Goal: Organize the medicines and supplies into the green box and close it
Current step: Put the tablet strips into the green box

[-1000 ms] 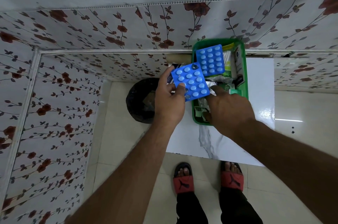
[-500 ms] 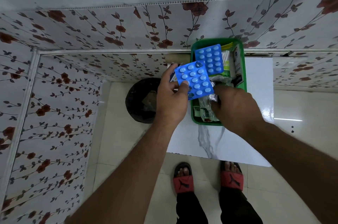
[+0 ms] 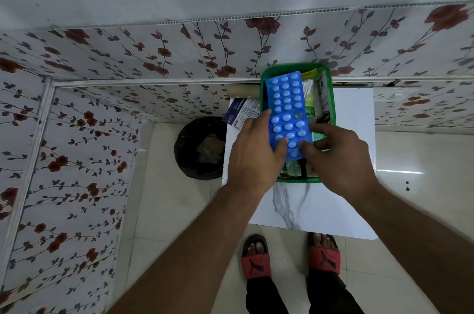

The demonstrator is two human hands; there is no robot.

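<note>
Two blue blister packs sit end to end over the green box (image 3: 333,98), and both hands are on the near one. The near blister pack (image 3: 289,134) is pinched by its edges: left hand (image 3: 254,157) with thumb on the lower face and fingers curled along the left side, right hand (image 3: 341,157) thumb pressing the bottom corner. It hovers just over the box's middle, above foil strips and sachets already inside. Thin plastic-and-foil sheet, I'd judge: very light, a bit springy, bends if squeezed across the middle, so edge holds like these suit it. Raised oval tablets give bumpy purchase; one pocket near the top right looks emptied. The far blister pack (image 3: 284,91) lies flat in the box's back half, beside a white tube (image 3: 323,98) and yellow-green packets. A printed medicine carton (image 3: 242,115) waits outside, on the white marble-look table (image 3: 354,198), touching the box's left wall. No lid in view.
</note>
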